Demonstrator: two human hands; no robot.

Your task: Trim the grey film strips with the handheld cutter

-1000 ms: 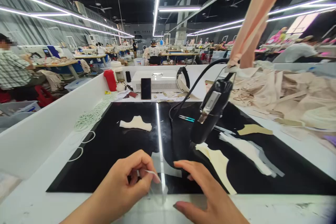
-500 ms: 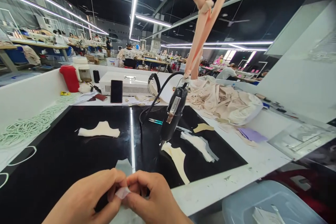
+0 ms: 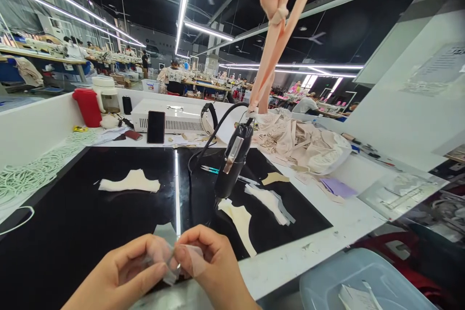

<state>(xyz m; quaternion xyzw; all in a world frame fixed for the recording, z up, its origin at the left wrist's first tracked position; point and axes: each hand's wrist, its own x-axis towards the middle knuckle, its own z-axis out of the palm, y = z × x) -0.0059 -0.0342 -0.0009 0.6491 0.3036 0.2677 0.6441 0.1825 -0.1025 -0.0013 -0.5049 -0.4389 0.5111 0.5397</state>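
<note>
At the bottom centre of the frame the left hand [image 3: 121, 273] and the right hand [image 3: 214, 264] meet over the near edge of the glossy black table [image 3: 72, 232], and each grip is narrow, thumb and fingertips pinched on the same small translucent scrap of clear film [image 3: 170, 264], which is held just above the table edge between the two hands. Just beyond the hands, at centre frame, a black corded handheld tool [image 3: 230, 162] hangs tilted from a peach fabric strap [image 3: 271, 43], its tip just above a cream cut fabric piece [image 3: 240, 220]. Another cream fabric piece [image 3: 129, 182] lies left of centre. At the lower right corner, below the table edge, stands a pale blue plastic tub [image 3: 327, 276] with white paper scraps [image 3: 354, 295] in it. At the upper left, on the far white part of the table, a red plastic jug [image 3: 87, 106] stands upright beside a clear jar with a white lid [image 3: 106, 94]; what they hold cannot be told. A heap of beige fabric [image 3: 301, 143] lies at right of centre, and pale green elastic loops [image 3: 29, 177] lie along the left edge.
</note>
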